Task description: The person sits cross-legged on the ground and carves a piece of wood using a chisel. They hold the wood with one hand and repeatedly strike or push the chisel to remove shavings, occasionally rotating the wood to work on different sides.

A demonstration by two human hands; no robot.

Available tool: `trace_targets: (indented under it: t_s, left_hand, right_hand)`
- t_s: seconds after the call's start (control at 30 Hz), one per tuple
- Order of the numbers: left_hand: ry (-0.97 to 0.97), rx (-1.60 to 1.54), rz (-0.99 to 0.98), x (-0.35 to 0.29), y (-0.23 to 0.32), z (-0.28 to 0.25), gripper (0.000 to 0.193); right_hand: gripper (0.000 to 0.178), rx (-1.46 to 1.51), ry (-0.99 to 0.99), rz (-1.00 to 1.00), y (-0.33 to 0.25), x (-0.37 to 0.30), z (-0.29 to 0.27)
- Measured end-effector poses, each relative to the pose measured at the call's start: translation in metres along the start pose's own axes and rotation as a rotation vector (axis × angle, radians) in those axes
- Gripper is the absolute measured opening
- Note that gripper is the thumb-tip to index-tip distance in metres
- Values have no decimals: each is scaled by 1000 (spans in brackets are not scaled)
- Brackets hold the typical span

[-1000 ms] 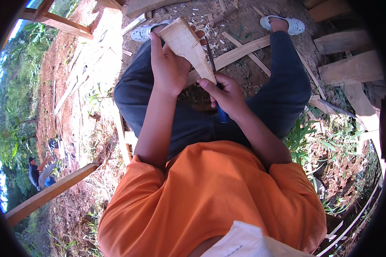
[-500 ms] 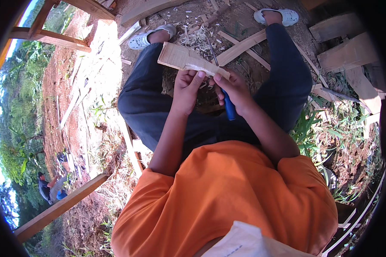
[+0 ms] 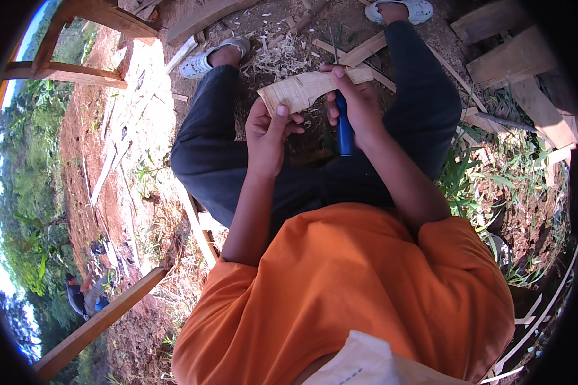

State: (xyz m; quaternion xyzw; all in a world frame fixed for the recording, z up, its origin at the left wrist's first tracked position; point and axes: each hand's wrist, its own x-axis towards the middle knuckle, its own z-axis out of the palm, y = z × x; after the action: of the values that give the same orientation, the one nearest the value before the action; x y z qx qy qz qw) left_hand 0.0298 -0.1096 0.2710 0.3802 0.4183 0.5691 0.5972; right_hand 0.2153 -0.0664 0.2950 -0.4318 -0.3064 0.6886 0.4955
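Between the person's knees, above brown dirt ground (image 3: pixel 250 25) strewn with pale shavings (image 3: pixel 286 56), I saw the wooden piece (image 3: pixel 302 90) held up in both hands. The left hand (image 3: pixel 268 138) had its fingers clamped on the wide end, thumb on top. The right hand (image 3: pixel 361 114) pressed its thumb to the narrow end, its other fingers closed around a blue-handled tool (image 3: pixel 345 131). Wood and fingers covered part of the tool's thin shaft from me, and its tip was hard to make out.

The site lay outdoors in hard sunlight, with stacked timber (image 3: pixel 510 58) at the right and a slanting beam (image 3: pixel 103 321) at the lower left. Beyond the beam, another person (image 3: pixel 77 296) was too small for me to read. A whitish object (image 3: pixel 366 362) was cut off by the lower edge.
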Motion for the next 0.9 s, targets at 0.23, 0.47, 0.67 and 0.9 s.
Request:
trace_targets:
  t_s: [0.23,0.47,0.67,0.9]
  left_hand:
    - [192,-124,-44,7,11,-31,68]
    - [294,-199,-21,8,14,-40,63]
    - [373,-104,8,6,17,-28,61]
    - [231,-184,20,10,7,-39,64]
  right_hand:
    - [45,-37,43,-56,-15,15,-8]
    - [50,415,-299,51,-58,-18,1]
    - [54,-204,-217,-200,-77,-33,22]
    - [48,82,-351,-113,-61,-29,16]
